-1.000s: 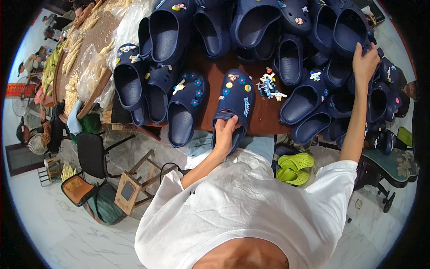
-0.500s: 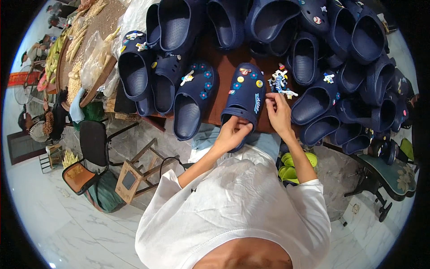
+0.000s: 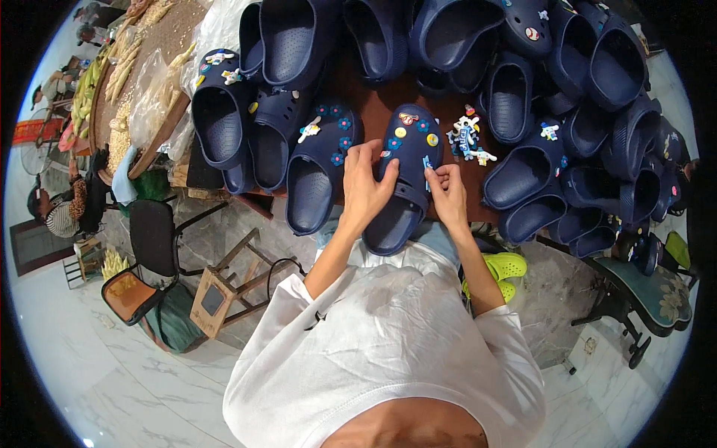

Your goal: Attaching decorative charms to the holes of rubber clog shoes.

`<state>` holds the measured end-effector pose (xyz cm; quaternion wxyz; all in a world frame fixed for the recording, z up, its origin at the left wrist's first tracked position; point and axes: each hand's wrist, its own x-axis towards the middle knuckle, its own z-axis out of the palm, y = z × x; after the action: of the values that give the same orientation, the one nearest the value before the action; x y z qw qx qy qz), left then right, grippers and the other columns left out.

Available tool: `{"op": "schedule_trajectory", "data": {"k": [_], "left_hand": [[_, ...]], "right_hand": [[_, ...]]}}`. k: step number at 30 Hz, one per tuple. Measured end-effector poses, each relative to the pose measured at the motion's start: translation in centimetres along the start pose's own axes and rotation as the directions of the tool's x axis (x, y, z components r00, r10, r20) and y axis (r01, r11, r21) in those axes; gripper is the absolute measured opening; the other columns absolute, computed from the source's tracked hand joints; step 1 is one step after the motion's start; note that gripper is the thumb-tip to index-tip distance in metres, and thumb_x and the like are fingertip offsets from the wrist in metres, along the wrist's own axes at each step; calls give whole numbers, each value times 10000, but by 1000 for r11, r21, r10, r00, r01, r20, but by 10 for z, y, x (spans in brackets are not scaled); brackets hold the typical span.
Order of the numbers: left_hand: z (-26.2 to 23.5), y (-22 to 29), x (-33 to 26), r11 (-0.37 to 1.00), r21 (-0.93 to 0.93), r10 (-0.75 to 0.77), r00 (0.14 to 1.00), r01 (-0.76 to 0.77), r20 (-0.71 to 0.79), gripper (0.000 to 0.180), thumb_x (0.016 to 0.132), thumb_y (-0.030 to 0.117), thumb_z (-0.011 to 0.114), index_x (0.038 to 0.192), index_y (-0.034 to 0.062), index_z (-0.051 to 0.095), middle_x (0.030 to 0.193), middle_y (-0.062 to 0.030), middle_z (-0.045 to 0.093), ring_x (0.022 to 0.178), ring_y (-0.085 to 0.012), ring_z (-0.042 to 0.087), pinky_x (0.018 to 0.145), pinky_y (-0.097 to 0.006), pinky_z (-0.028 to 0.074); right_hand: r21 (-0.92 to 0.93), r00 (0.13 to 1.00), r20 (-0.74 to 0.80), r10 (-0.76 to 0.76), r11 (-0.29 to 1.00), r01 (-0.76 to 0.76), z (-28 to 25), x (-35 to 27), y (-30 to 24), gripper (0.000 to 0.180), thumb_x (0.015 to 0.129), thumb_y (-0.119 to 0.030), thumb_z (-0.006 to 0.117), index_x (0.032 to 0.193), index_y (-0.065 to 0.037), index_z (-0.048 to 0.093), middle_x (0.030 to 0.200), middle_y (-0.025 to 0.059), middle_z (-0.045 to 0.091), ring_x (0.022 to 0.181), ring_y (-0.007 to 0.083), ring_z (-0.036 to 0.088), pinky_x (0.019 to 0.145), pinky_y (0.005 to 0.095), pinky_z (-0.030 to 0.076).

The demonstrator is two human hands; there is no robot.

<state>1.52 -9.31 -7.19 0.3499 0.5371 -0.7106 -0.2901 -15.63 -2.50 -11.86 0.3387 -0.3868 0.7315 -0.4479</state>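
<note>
A navy clog [image 3: 394, 224] lies in front of me at the table's near edge, toe pointing away, with baseball, yellow round and flower charms on its upper. My left hand [image 3: 366, 187] grips its left side, thumb on the upper and fingers along the edge. At the clog's right side, my right hand [image 3: 449, 196] has thumb and fingers pinched at a light-blue charm [image 3: 427, 163]; the fingertips partly hide it. Just right of the toe sits a small pile of loose blue and white charms [image 3: 467, 138]. A decorated navy clog [image 3: 312, 183] rests to the left.
Many navy clogs [image 3: 508, 97] crowd the brown table [image 3: 385, 101] at the back and right. Far left is a round tray [image 3: 179, 119] with corn. A black chair [image 3: 153, 239], a wooden stool [image 3: 216, 299] and lime clogs [image 3: 504, 265] stand below; a green stool [image 3: 650, 295] is at right.
My left hand has moved from the clog's heel opening up to its left side. My right hand has shifted from beside the charm pile left and down to the light-blue charm.
</note>
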Motion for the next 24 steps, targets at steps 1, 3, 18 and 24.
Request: {"op": "schedule_trajectory", "data": {"k": [1, 3, 18, 24], "left_hand": [[1, -6, 4, 1000, 6, -28, 999, 27, 45, 353, 870, 209, 720, 1149, 11, 633, 1044, -147, 648, 906, -241, 668, 788, -308, 539], [4, -14, 8, 983, -94, -147, 983, 158, 112, 388, 853, 244, 731, 1136, -6, 643, 1029, -161, 656, 904, -265, 671, 795, -337, 537], [-2, -1, 29, 997, 57, -59, 983, 50, 171, 229, 927, 190, 640, 967, -23, 715, 825, -233, 693, 762, -396, 683, 698, -437, 531], [2, -22, 26, 991, 105, -98, 989, 86, 109, 230, 964, 187, 575, 918, 5, 708, 781, -235, 673, 738, -394, 678, 654, -438, 518]], "right_hand": [[-37, 1000, 18, -16, 999, 17, -1, 1, -1, 386, 883, -351, 736, 961, -28, 540, 745, 75, 585, 640, 181, 588, 601, 334, 485], [-74, 999, 38, -30, 997, 33, -3, 1, -6, 385, 889, -358, 728, 961, -31, 538, 729, 73, 578, 636, 185, 587, 602, 338, 486], [-486, 932, 48, -359, 807, 336, 7, 12, -14, 188, 1009, -181, 498, 1103, -26, 450, 900, 233, 629, 805, 475, 623, 678, 515, 491], [-88, 995, 41, 89, 992, -85, -14, 27, 12, 194, 1043, -190, 409, 1122, -39, 502, 905, 184, 641, 739, 310, 679, 615, 406, 582]]}}
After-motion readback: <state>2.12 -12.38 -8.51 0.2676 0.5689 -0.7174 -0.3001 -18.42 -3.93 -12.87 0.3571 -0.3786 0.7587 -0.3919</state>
